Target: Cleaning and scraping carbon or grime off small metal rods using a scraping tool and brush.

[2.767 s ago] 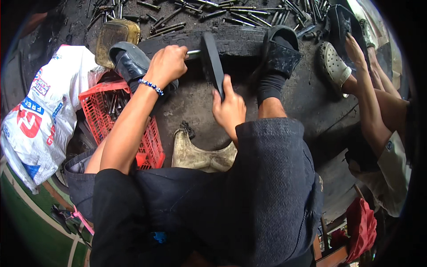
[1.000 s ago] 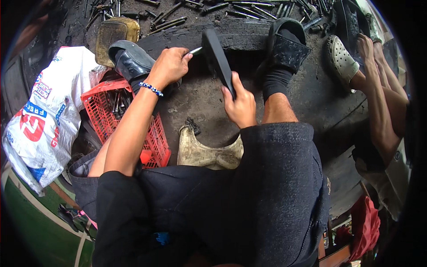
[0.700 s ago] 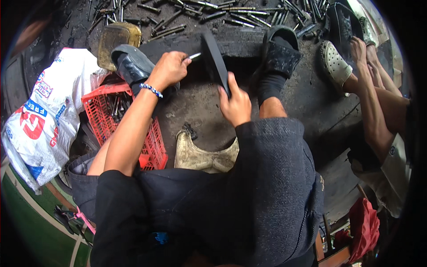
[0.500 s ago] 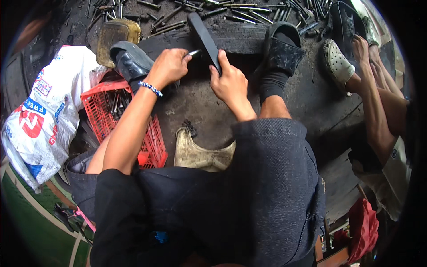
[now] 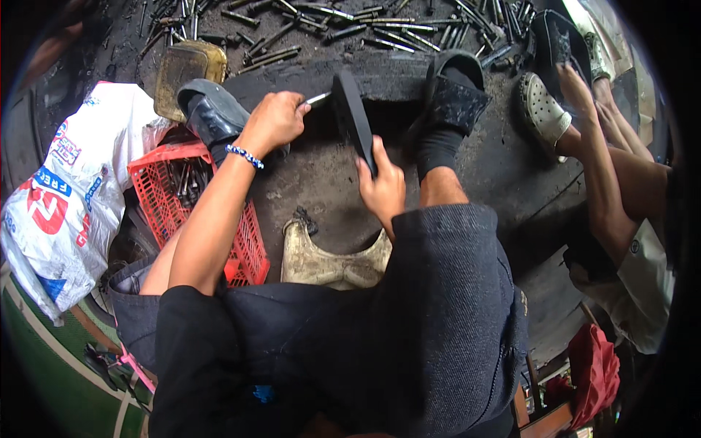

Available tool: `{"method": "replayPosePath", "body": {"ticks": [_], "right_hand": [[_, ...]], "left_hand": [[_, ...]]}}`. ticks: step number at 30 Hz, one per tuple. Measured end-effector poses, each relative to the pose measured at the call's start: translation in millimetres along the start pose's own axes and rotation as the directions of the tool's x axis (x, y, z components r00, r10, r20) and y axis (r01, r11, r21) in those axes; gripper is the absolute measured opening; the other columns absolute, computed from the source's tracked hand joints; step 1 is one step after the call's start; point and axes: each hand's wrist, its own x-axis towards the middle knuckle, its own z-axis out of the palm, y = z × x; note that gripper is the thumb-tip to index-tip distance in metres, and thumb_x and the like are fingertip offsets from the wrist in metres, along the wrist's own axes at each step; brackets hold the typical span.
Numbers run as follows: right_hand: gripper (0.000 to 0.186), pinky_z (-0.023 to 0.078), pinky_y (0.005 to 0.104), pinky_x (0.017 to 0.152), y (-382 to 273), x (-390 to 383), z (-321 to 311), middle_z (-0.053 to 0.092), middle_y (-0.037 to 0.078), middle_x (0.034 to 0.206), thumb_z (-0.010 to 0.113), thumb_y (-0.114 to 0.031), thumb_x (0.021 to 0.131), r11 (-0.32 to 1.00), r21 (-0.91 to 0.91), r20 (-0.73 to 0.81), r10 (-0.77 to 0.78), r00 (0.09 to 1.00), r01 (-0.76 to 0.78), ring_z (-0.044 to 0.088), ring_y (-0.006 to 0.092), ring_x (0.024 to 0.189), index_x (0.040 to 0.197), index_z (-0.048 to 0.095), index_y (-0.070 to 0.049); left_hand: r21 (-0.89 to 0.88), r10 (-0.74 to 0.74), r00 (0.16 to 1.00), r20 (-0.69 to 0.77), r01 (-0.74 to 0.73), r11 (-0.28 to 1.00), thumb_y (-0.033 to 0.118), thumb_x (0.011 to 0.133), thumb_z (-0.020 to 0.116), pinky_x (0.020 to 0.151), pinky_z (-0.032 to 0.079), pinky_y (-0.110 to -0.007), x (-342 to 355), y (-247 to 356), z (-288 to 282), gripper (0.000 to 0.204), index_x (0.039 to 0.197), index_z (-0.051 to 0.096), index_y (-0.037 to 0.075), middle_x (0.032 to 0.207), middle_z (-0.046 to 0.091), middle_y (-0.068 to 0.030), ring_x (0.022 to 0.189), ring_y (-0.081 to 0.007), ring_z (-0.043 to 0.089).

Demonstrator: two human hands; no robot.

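Observation:
My left hand (image 5: 277, 115) is closed on a slim silver metal rod (image 5: 316, 99), held over the edge of a dark, worn block (image 5: 394, 82) between my feet. My right hand (image 5: 381, 186) grips the lower end of a long black flat bar (image 5: 353, 113), which is tilted with its top beside the rod's far end; whether they touch I cannot tell. Below my hands lies a dirty cream cut plastic container (image 5: 332, 263). By my left forearm is a red plastic crate (image 5: 150, 175) holding metal rods.
Loose bolts (image 5: 394, 36) lie scattered beyond the block, near a grimy yellow container (image 5: 186, 77). A white sack (image 5: 87, 160) is at the left. Another person's bare arm (image 5: 606, 182) and light clog (image 5: 540, 109) are at the right, with red cloth (image 5: 591, 372) lower down.
Over the last half second the black bar in my right hand has come down and slightly right, from higher above the rod. My left hand still holds the rod, slightly lower in view.

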Motion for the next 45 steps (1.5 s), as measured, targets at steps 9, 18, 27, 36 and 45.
{"method": "replayPosePath", "body": {"ticks": [9,18,27,36,45], "right_hand": [[0.047,0.05,0.0438,0.065,-5,7,-6,0.064,0.023,0.081,0.063,-0.021,0.087,0.999,0.0,0.038,0.052,0.998,-0.052,0.063,0.0413,0.077,0.131,0.048,-0.012],[0.048,0.045,0.0237,0.083,-6,-23,-36,0.065,0.011,0.102,0.065,-0.014,0.087,0.868,0.236,0.161,0.408,0.899,-0.436,0.058,0.0131,0.091,0.13,0.05,0.001],[0.046,0.051,0.0425,0.061,-29,40,-25,0.064,0.019,0.076,0.065,-0.024,0.084,0.993,0.063,0.165,0.091,0.982,-0.103,0.066,0.0365,0.068,0.127,0.051,-0.012],[0.044,0.049,0.0346,0.069,69,-75,-34,0.065,0.014,0.078,0.063,-0.019,0.087,0.987,0.106,0.134,0.103,0.986,-0.117,0.064,0.0297,0.067,0.128,0.049,-0.008],[0.043,0.048,0.0315,0.077,-23,-29,-137,0.063,0.01,0.087,0.061,-0.019,0.089,0.985,-0.051,0.128,0.168,0.977,-0.163,0.062,0.0241,0.073,0.127,0.047,-0.006]], "left_hand": [[-0.07,-0.092,0.995,0.045,0.095,0.993,0.021,0.088,0.057,0.071,0.047,-0.048,2,-5,5,0.021,0.09,0.066,0.002,0.083,0.062,-0.0249,0.084,-0.043,0.06],[-0.058,-0.072,0.992,-0.101,0.066,0.996,0.019,0.09,0.056,0.071,0.047,-0.046,-10,8,3,0.022,0.089,0.063,-0.002,0.083,0.061,-0.0261,0.085,-0.0428,0.06],[0.319,0.278,0.907,-0.316,-0.174,0.932,0.008,0.081,0.058,0.063,0.053,-0.04,-30,28,24,0.017,0.092,0.062,-0.004,0.077,0.06,-0.0181,0.072,-0.0331,0.064],[0.353,0.345,0.866,-0.363,-0.215,0.911,0.007,0.079,0.059,0.058,0.05,-0.039,-25,26,32,0.012,0.086,0.063,-0.003,0.076,0.059,-0.0162,0.067,-0.0309,0.062],[-0.007,0.328,0.758,-0.564,-0.402,0.916,0.008,0.077,0.066,0.07,0.05,-0.04,-53,42,-59,0.019,0.094,0.066,-0.001,0.086,0.062,-0.0207,0.079,-0.0394,0.06]]}}
